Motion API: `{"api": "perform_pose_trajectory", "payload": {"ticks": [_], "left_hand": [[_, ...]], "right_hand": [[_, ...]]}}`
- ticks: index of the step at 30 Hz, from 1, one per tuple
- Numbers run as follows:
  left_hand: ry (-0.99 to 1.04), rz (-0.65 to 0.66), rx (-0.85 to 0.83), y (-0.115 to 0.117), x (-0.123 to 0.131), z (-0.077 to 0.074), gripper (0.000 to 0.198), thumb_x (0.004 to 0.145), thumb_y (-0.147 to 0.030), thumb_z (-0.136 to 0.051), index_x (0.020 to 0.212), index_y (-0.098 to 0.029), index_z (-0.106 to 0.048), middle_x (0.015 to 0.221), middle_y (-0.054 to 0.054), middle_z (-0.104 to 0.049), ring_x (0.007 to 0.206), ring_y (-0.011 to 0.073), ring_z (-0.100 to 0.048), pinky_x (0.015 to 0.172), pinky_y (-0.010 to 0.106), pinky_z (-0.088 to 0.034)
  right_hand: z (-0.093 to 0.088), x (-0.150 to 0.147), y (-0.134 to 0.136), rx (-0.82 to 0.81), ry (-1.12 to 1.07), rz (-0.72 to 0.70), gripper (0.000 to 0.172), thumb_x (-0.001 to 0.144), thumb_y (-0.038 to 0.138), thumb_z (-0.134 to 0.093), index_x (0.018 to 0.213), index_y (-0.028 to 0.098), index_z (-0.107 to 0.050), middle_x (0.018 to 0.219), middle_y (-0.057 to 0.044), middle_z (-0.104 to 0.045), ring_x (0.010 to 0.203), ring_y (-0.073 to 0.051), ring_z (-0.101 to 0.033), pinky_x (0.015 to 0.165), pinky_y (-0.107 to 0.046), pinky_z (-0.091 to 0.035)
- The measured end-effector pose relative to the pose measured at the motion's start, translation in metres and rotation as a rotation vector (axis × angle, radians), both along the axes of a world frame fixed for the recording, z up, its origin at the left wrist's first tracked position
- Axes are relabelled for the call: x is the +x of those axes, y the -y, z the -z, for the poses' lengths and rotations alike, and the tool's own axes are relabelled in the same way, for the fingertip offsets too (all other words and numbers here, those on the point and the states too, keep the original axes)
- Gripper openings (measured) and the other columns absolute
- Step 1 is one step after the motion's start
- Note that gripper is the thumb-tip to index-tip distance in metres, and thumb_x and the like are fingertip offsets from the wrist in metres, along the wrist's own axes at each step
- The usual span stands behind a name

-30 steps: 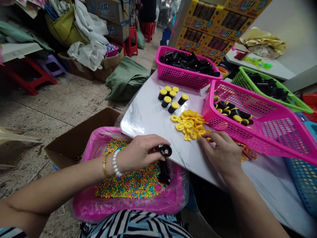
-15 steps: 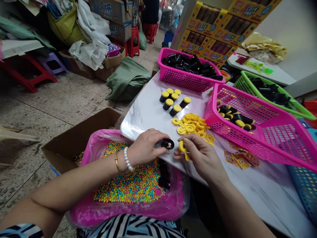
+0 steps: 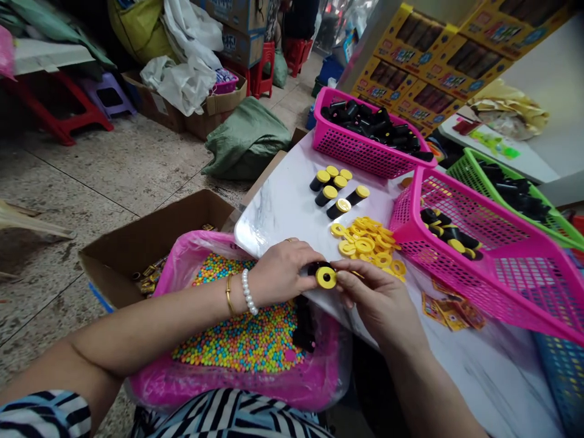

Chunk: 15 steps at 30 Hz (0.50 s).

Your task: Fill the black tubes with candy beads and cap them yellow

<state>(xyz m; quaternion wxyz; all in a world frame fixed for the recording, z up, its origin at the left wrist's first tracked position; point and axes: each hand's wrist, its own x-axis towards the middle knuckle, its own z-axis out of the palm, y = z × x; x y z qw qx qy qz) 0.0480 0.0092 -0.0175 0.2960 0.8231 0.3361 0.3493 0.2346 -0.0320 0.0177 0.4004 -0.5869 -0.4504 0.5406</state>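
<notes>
The left hand (image 3: 285, 267) is closed around a black tube (image 3: 312, 268) above the near edge of the marbled surface (image 3: 274, 210). Thumb and forefinger of the right hand (image 3: 376, 289) pinch a yellow ring lid (image 3: 320, 278) by its right side, against the tube's end. Just beyond the right hand lies a pile of yellow lids (image 3: 364, 244); farther off stand yellow-capped black tubes (image 3: 326, 196). At the far end, a pink basket (image 3: 365, 152) holds black tubes; to the right, a larger pink basket (image 3: 456, 277) holds capped ones. Near left, below the left hand, a plastic-lined pink tub (image 3: 152, 380) contains multicoloured candy balls (image 3: 246, 347), with black tubes (image 3: 302, 328) on its right side.
</notes>
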Motion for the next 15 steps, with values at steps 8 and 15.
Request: {"api": "perform_pose_trajectory", "payload": {"ticks": [8,15], "left_hand": [[-0.007,-0.019,0.004,0.0013,0.0004,0.0010,0.021,0.083,-0.029,-0.071,0.099,-0.016,-0.069,0.091,0.005,-0.071,0.089,0.0182,-0.063,0.084,0.034,-0.051],[0.001,-0.023,-0.002,0.0018,-0.0002,-0.0006,0.020,0.081,-0.027,-0.072,0.098,-0.015,-0.069,0.089,0.005,-0.069,0.087,0.0190,-0.062,0.081,0.034,-0.051]], "right_hand": [[0.0047,-0.0030,-0.0055,-0.042,-0.090,0.064,0.029,0.065,0.036,-0.085,0.084,0.017,-0.073,0.076,-0.004,-0.070,0.055,-0.011,-0.061,0.055,-0.023,-0.053],[0.0026,-0.0069,-0.0057,-0.002,-0.093,0.122,0.031,0.066,0.039,-0.084,0.083,0.015,-0.073,0.071,-0.004,-0.068,0.055,-0.011,-0.060,0.051,-0.022,-0.052]]}}
